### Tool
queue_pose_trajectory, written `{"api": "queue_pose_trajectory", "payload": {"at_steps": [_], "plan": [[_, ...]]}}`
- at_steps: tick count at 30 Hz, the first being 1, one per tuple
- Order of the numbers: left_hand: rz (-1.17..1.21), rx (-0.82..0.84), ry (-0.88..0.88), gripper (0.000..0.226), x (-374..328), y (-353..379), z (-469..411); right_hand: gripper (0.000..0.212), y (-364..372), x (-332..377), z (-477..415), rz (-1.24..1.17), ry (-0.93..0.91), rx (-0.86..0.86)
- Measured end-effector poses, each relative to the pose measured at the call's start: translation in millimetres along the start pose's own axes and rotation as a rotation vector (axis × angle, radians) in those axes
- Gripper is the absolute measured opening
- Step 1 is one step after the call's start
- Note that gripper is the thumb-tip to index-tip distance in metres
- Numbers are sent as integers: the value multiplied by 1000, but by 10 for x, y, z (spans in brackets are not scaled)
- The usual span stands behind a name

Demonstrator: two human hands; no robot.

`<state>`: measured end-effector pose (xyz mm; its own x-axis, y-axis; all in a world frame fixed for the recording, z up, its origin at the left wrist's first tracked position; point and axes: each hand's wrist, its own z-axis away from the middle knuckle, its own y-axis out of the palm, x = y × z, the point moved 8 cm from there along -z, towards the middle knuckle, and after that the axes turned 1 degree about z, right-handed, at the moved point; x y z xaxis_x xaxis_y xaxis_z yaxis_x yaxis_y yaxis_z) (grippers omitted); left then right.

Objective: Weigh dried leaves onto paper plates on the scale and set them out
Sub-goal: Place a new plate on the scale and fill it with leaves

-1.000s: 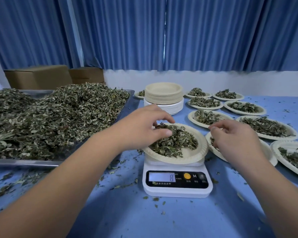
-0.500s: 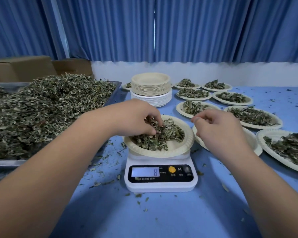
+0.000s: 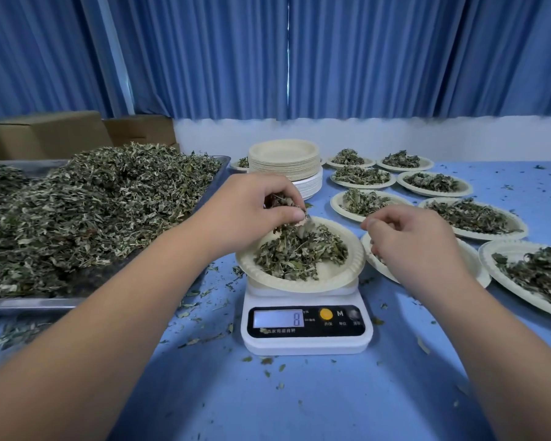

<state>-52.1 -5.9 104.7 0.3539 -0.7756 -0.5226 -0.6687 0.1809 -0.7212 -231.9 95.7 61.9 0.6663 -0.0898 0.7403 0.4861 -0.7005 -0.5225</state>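
My left hand [image 3: 255, 211] pinched leaves [image 3: 283, 200] just above the plate [image 3: 334, 275] on the scale [image 3: 306, 345], apparently to adjust its weight, while my right hand [image 3: 417, 246] hovered curled beside it, contents unclear.

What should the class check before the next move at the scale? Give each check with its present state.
1. Plate sits on the scale: ok.
2. Display readable: ok, it shows 8.
3. Left hand pinches dried leaves over the plate: ok.
4. Left hand clear of the plate's rim: cannot tell.
5. Right hand empty: cannot tell.
6. Stack of empty plates on the table: ok.
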Motion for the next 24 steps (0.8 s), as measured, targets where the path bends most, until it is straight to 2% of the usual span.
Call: {"api": "queue_pose_trajectory", "payload": {"at_steps": [8,15,21,24], "plan": [[5,-12,-79,30,116,-23,6,22,-1,2,-7,12,-6,4],[27,-54,-50,17,83,-22,20,21,-1,-1,-4,14,-3,10],[104,-73,-113,33,217,-38,47,20,-6,-1,-3,10,7,13],[154,-99,-112,31,259,-37,50,21,-3,-2,0,-9,12,15]]}}
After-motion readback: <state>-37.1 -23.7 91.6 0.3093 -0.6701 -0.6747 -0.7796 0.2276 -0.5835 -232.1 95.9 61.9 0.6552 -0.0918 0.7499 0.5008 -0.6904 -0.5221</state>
